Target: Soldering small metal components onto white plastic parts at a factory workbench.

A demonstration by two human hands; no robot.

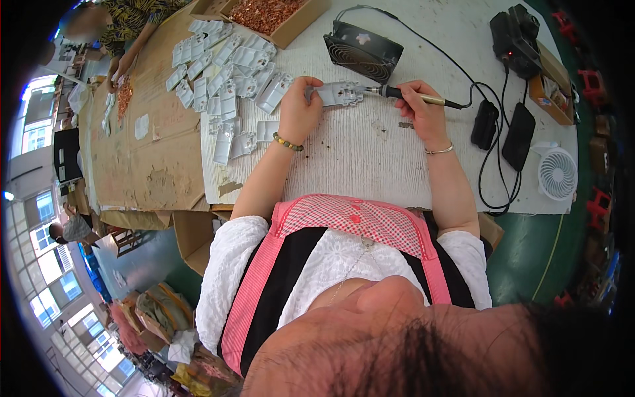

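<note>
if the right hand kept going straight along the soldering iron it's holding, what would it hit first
The soldering iron in the right hand points left, so its tip would first meet the near end of the white plastic housing; it may already touch, as depth is unclear.

Glaring windows (69, 286) at left, warped edges

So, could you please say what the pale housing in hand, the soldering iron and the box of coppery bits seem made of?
Pale housing: probably plastic, slightly glossy, with a moulded-looking shape. Soldering iron: shiny golden section, likely metal; black section, perhaps plastic. Box: seemingly cardboard, matte brown walls.
</note>
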